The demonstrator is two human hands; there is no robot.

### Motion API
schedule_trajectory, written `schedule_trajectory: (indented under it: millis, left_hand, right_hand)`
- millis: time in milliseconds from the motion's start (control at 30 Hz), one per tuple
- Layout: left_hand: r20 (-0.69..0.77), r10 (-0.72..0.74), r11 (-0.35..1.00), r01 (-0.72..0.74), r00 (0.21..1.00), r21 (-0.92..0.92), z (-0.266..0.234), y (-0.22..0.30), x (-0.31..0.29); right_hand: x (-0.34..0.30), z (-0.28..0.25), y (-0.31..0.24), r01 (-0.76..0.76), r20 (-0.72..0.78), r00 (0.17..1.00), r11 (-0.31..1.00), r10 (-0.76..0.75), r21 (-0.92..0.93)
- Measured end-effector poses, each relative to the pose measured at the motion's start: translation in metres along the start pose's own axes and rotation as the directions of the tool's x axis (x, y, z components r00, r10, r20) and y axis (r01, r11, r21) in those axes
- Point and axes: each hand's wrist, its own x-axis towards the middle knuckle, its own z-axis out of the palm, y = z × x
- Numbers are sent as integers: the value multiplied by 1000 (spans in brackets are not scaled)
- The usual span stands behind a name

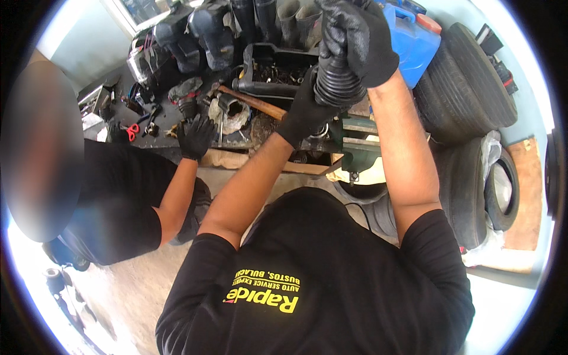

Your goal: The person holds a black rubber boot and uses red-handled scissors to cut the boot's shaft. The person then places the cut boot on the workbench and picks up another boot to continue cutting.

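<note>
Head view: dark workbench [238, 141] toward 12 o'clock. Over it, at 1, right hand [360, 42] curled round the upper end of a ribbed boot [340, 84]; left hand [304, 115] against its 7 o'clock side (fingers partly hidden, closure can't tell), nearer the wide end. Long axis roughly 12–6; black, pleated, flaring toward 6.

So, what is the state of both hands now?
Left hand: holding the black ribbed boot, grip partly hidden.
Right hand: closed around its upper end.
</note>
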Motion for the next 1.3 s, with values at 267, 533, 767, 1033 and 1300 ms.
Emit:
schedule_trajectory:
  millis: [267, 533, 767, 1033, 1300]
  left_hand:
    - [-167, 92, 992, -105, 982, -67, 16, 13, 20]
    - [45, -186, 491, 133, 981, -861, 11, -17, 43]
    - [-127, -126, 849, 41, 984, -527, 34, -12, 44]
    - [-214, 55, 986, -20, 975, 166, 64, 35, 61]
    - [-103, 59, 962, -29, 993, 272, 81, 71, 61]
  right_hand:
    - [3, -8, -27, 3, 87, 996, 952, 24, -305]
    - [-12, -10, -25, 176, 102, 983, 932, -151, -316]
    - [-41, -11, -16, 90, -116, 985, 956, -127, -280]
    - [24, -34, -102, 268, -100, 955, 956, -280, -115]
    - [91, -31, -316, 627, -180, 690, 703, -701, -336]
